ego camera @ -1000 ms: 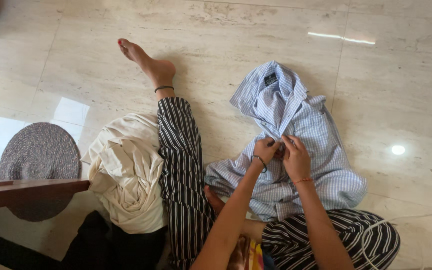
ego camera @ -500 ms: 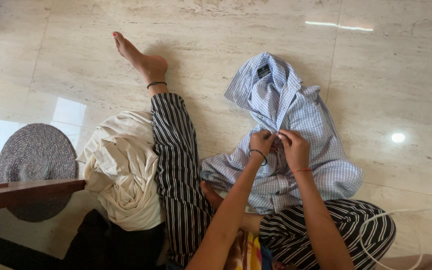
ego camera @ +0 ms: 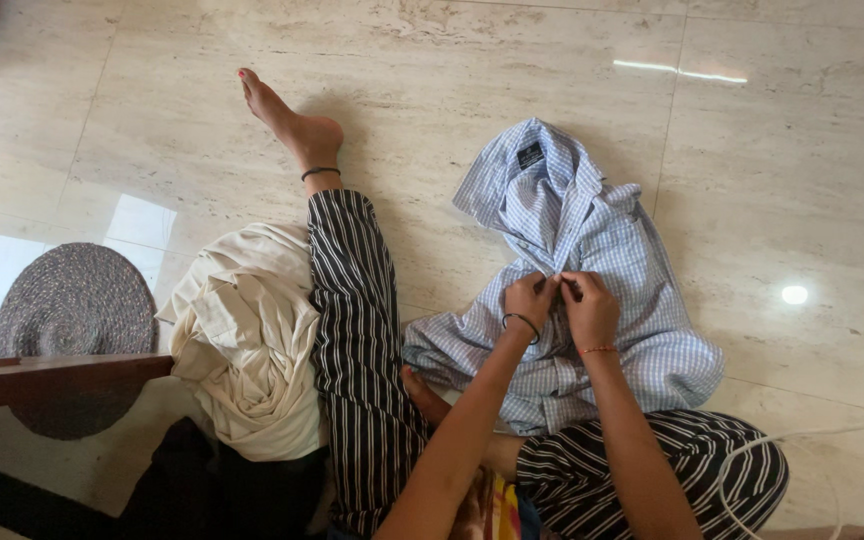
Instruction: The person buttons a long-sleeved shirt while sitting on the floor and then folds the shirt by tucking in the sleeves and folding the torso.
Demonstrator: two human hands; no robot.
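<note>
A light blue checked shirt lies crumpled on the marble floor in front of me, collar at the far end. My left hand and my right hand meet at the middle of the shirt's front, both pinching the fabric along the button strip. A dark band circles my left wrist and a red thread my right. The fingertips hide the exact spot they grip. My legs in black and white striped trousers frame the shirt, the left one stretched out across the floor.
A cream bundle of cloth is heaped left of my stretched leg. A round grey woven mat lies further left, partly under a dark wooden edge. A white cord runs along the floor at the lower right.
Both hands stay pinched together on the shirt front, with small finger movements. The view has shifted slightly; the shirt and cloth bundle lie as before.
</note>
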